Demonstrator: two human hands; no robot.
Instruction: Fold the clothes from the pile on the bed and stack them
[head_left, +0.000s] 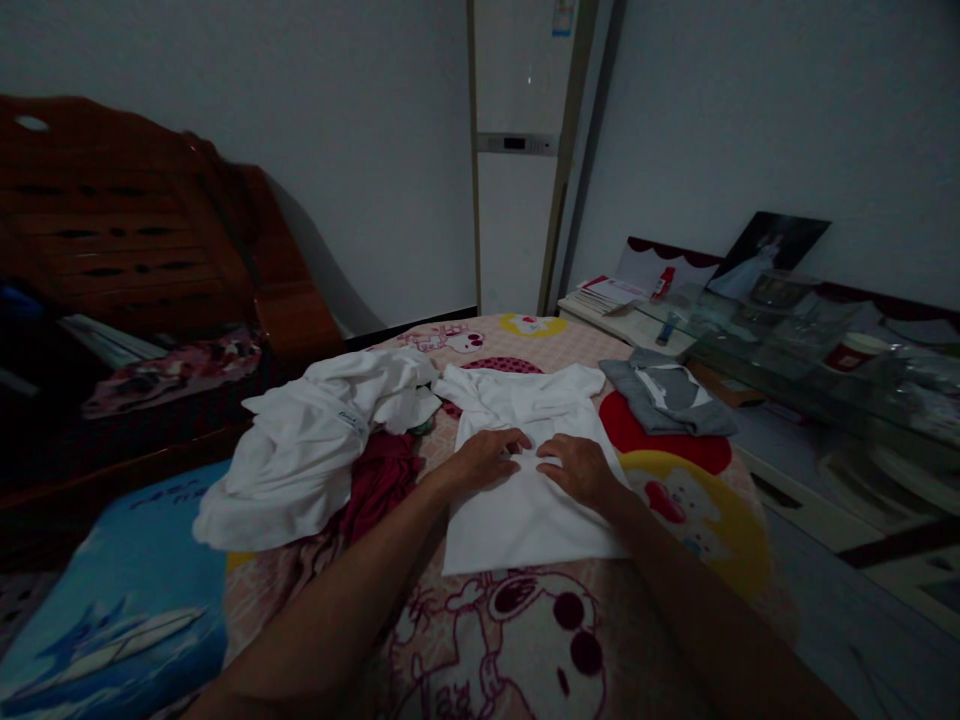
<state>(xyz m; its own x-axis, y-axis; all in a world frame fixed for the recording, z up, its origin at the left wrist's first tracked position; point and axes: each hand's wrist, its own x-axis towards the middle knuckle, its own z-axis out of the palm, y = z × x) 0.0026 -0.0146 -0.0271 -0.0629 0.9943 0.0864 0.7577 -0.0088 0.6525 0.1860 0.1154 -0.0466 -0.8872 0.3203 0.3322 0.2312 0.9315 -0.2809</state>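
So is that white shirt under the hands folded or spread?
Spread out: the white shirt has sleeves sticking out to both sides, and its body lies fairly flat under the left hand and right hand.

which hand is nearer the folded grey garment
Right. The right hand is on the white shirt, left of the grey garment; the left hand is on the shirt, farther left.

Left forearm (pixel 341 600): bare, long, broad toward the elbow, narrowing to the wrist
Right forearm (pixel 694 590): bare, with a similar taper
Left hand (pixel 484 462): bare to the fingertips
Right hand (pixel 581 468): likewise bare, rounded back, fine detail dim
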